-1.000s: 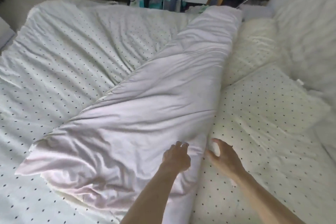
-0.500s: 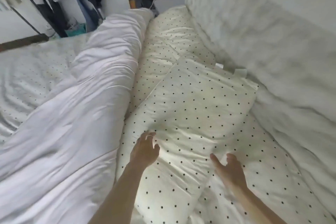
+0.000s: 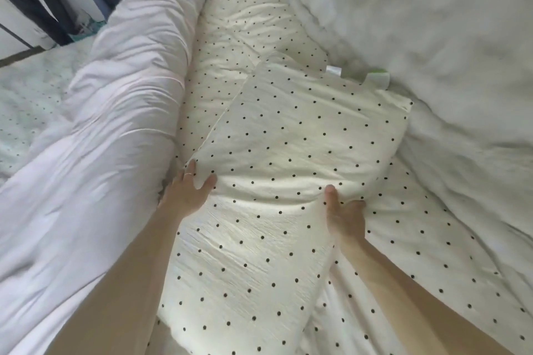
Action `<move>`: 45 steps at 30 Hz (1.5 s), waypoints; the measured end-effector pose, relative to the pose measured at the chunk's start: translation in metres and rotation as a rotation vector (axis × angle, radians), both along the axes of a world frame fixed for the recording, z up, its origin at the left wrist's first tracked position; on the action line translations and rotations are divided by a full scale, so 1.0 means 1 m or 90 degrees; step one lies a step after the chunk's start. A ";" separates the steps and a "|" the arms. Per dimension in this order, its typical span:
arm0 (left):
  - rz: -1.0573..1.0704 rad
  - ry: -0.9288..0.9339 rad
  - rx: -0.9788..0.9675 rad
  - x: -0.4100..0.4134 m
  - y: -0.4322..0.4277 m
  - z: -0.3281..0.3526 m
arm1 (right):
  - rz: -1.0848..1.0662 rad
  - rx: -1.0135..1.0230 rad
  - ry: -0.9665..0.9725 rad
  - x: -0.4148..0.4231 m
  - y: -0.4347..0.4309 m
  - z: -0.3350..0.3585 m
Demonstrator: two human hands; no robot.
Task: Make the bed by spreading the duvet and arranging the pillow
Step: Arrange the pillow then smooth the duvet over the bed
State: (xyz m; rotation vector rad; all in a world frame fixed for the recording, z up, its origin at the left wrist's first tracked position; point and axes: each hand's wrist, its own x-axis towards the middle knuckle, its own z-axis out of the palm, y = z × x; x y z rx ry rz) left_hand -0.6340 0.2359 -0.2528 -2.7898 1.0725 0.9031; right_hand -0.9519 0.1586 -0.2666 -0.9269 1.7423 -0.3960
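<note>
I judge the bed about half made. The white, rumpled duvet (image 3: pixel 115 124) lies folded back in a long roll on the left, its dotted side spread over the far left of the bed, so it is not yet drawn flat. The cream pillow with black dots (image 3: pixel 288 158) lies slantwise in the middle, on the matching dotted sheet (image 3: pixel 432 253), its far corner against the fluffy white blanket (image 3: pixel 432 37) on the right. Straightening the pillow and unrolling the duvet are both left to do.

My left hand (image 3: pixel 187 193) has its grip spread, fingers pushed in at the pillow's left edge, just beside the duvet roll, thumb on top. My right hand (image 3: pixel 344 213) pinches the pillow's right edge, thumb up on the cover, fingers tucked underneath.

Compared with half a second ago, both hands have moved from hovering open above the pillow to taking hold of it, and the view has come closer. A second ago they were at the duvet's fold instead.
</note>
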 end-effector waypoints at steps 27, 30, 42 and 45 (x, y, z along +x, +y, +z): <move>-0.069 -0.176 -0.350 -0.011 -0.278 0.000 | -0.157 -0.146 0.178 -0.009 -0.216 -0.015; -0.104 -0.174 -0.378 -0.010 -0.318 0.006 | -0.145 -0.131 0.217 -0.016 -0.240 -0.020; -0.132 -0.268 -0.340 -0.001 -0.374 0.007 | -0.053 -0.182 0.316 -0.007 -0.276 -0.017; -0.101 -0.249 -0.335 -0.005 -0.379 -0.014 | -0.051 -0.151 0.299 -0.003 -0.292 -0.026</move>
